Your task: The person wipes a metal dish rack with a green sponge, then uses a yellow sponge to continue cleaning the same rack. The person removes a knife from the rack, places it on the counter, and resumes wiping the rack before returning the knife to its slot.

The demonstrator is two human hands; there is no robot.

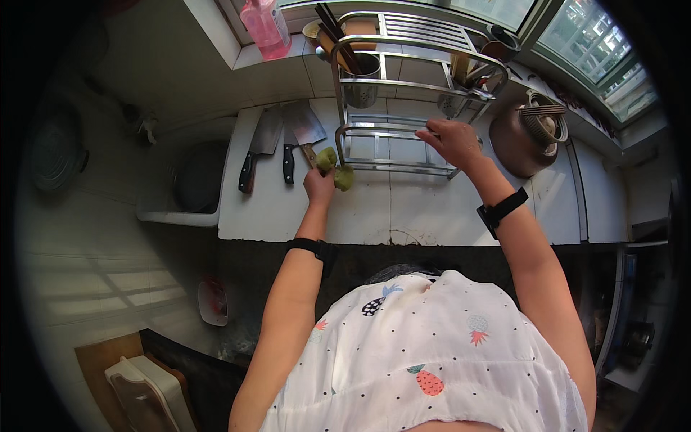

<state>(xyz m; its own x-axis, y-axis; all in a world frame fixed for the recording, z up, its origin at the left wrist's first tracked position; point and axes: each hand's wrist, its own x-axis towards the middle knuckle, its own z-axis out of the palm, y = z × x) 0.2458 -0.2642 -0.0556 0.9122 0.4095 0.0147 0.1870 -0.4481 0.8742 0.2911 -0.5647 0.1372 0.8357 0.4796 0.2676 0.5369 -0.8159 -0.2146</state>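
My left hand [319,186] holds a green scrubbing sponge [344,177], pinched so that it bulges on both sides of the fingers. Just beyond it lie a cleaver with a wooden handle [309,153] and a knife with a black handle [289,164], partly overlapping. Farther left is another black-handled cleaver [264,135]. A stainless steel dish rack [399,167] stands on the white tiled counter [361,216]. My right hand [456,141] is curled around the rack's lower front rail, its palm side hidden.
The rack carries a perforated metal utensil holder [360,94] with chopsticks. To the right sits a metal pot [518,146] with a basket-like item on it. A sink [181,216] adjoins the counter's left end. On the windowsill stands a pink bottle [265,29].
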